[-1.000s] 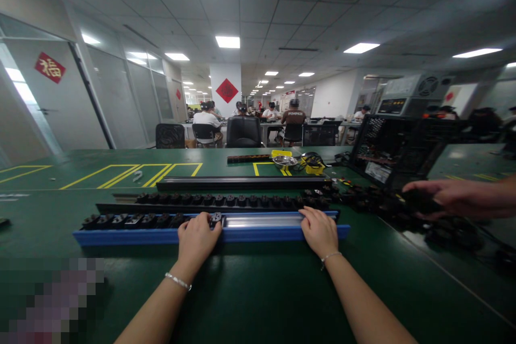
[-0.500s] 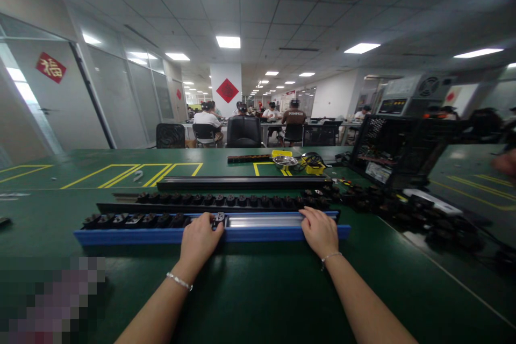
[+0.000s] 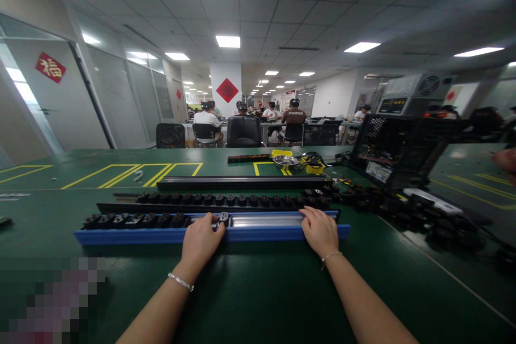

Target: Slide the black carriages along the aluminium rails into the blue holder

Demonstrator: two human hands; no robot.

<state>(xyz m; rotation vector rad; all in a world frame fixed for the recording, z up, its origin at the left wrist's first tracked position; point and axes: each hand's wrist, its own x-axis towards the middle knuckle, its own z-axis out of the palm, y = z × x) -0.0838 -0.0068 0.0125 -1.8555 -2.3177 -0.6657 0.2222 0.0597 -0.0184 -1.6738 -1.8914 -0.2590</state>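
A long blue rail (image 3: 262, 234) with a silvery inner channel lies across the table before me. Several black socket modules (image 3: 135, 220) sit in a row at its left end. My left hand (image 3: 201, 239) has its fingers curled round a single socket module (image 3: 223, 218) in the channel, a little apart from that row; part of the module is hidden by the fingers. Farther right, my right hand (image 3: 320, 231) grips the rail near its right end, fingers over the far edge and thumb on the near side.
Behind the rail stands another row of black modules (image 3: 242, 201), then a dark long bar (image 3: 242, 183). A metal bowl (image 3: 285, 160) is farther back. An open computer case (image 3: 397, 150) and a heap of black parts (image 3: 379, 204) occupy the right. Another person's hand (image 3: 506, 160) shows at the right edge.
My left hand has shifted slightly to the right along the rail, and the single socket module has moved with it. My right hand stays in place.
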